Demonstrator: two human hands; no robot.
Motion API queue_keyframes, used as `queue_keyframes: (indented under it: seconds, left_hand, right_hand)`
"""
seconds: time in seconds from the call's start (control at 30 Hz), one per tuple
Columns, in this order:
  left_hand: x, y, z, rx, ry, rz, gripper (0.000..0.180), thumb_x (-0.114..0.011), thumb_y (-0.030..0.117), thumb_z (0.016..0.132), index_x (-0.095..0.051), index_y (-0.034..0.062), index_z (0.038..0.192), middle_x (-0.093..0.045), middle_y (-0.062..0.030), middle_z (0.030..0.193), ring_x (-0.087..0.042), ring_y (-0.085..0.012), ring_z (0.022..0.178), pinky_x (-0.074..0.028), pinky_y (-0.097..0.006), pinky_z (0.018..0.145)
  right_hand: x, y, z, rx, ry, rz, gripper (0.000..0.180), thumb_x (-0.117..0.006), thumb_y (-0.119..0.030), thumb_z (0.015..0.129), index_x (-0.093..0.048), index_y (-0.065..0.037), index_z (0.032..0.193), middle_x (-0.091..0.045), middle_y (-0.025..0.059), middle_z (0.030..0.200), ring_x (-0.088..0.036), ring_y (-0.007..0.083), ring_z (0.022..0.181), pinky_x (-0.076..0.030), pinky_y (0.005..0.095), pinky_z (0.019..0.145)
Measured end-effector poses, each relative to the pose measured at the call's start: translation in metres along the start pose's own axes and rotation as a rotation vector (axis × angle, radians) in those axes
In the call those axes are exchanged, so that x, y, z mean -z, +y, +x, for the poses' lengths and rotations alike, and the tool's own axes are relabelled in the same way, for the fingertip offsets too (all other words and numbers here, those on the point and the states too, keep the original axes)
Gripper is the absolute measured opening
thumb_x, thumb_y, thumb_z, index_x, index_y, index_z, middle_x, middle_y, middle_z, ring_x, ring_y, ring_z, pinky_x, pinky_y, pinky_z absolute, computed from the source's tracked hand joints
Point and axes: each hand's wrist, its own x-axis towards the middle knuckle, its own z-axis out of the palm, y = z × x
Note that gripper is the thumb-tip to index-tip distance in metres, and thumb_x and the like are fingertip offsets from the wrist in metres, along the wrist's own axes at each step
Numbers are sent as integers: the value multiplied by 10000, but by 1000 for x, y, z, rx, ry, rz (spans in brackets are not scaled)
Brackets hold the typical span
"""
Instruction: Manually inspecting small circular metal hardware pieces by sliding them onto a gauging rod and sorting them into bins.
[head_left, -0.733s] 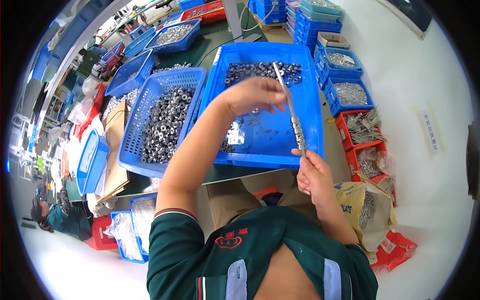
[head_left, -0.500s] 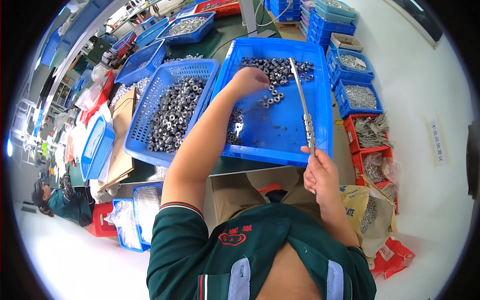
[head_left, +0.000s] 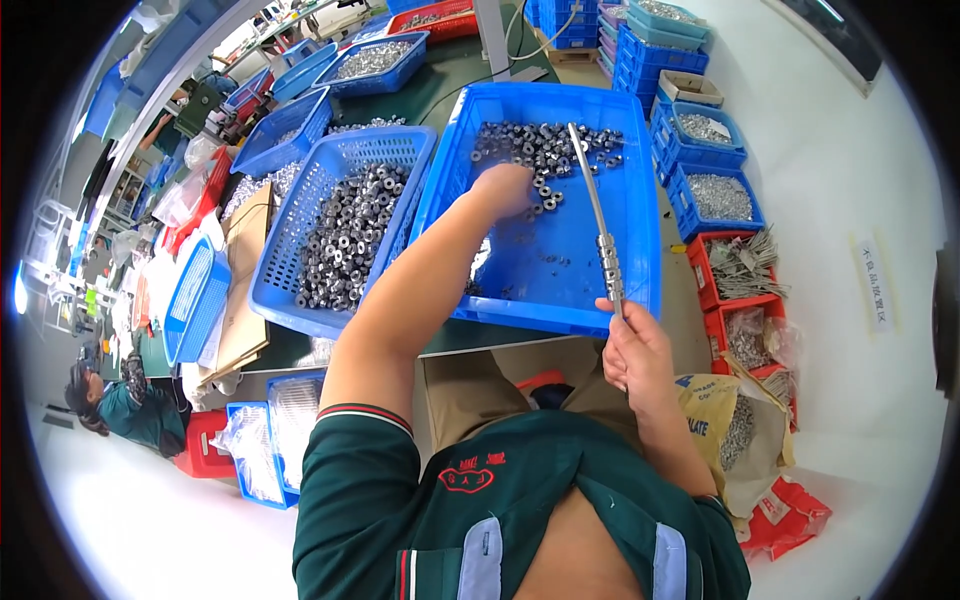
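A solid blue tray (head_left: 640, 240) in front of me holds a pile of small dark metal rings (head_left: 545, 150) at its far end. My left hand (head_left: 505, 190) reaches into that pile, fingers curled down among the rings; whether it has any pinched is hidden. My right hand (head_left: 632, 355) grips the near end of a long thin metal rod (head_left: 598, 225), which slants up over the tray with several rings stacked low on it.
A blue mesh basket (head_left: 300, 300) full of rings stands left of the tray. More blue bins of metal parts lie behind and to the right, red bins (head_left: 720, 320) and a sack at right. Another person (head_left: 130, 410) crouches far left.
My left hand has gone from the middle of the tray to the ring pile at its far end. The rod in my right hand has stayed slanted over the tray.
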Motion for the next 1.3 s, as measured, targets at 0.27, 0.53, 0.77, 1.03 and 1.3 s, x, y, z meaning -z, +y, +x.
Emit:
queue_keyframes:
  seconds: [0.27, 0.53, 0.77, 1.03, 1.3]
  left_hand:
    - [11, -30, 5, 152, 97, -638, 291, -689, 79, 686, -645, 36, 971, -638, -79, 778, -604, -189, 608, -487, -325, 533]
    - [56, -8, -23, -117, -96, -2129, 298, -512, 90, 909, -493, -36, 1178, -590, -90, 929, -574, -172, 804, -481, -309, 734]
    - [65, 20, -31, -226, -135, -2030, 252, -516, 164, 931, -570, -40, 1068, -596, -69, 875, -566, -142, 780, -474, -278, 715]
    - [70, 22, -40, -178, -67, -1812, 261, -605, 209, 884, -595, -13, 1020, -609, -58, 852, -574, -134, 747, -475, -265, 688]
    - [62, 54, -50, -265, -418, -1393, 273, -700, 191, 801, -652, -15, 973, -617, -16, 766, -558, -95, 689, -440, -211, 625]
  right_hand:
    - [-4, 0, 0, -21, -9, 6, 270, -426, -157, 960, -490, -13, 1180, -333, -40, 535, -277, 29, 387, -245, 183, 368]
    - [3, -4, -3, -60, -30, -35, 257, -447, -165, 957, -500, -30, 1169, -318, -54, 533, -281, 19, 399, -236, 179, 370]
    - [3, -9, -1, -86, -47, -52, 258, -447, -167, 956, -502, -28, 1166, -322, -56, 535, -280, 17, 401, -237, 177, 371]
    - [2, -6, -2, -83, -39, -36, 256, -443, -161, 957, -501, -23, 1164, -335, -47, 538, -280, 21, 398, -240, 179, 369]
    - [0, -7, -1, -91, 0, -14, 283, -417, -174, 964, -472, -20, 1195, -326, -42, 532, -276, 26, 386, -228, 183, 363]
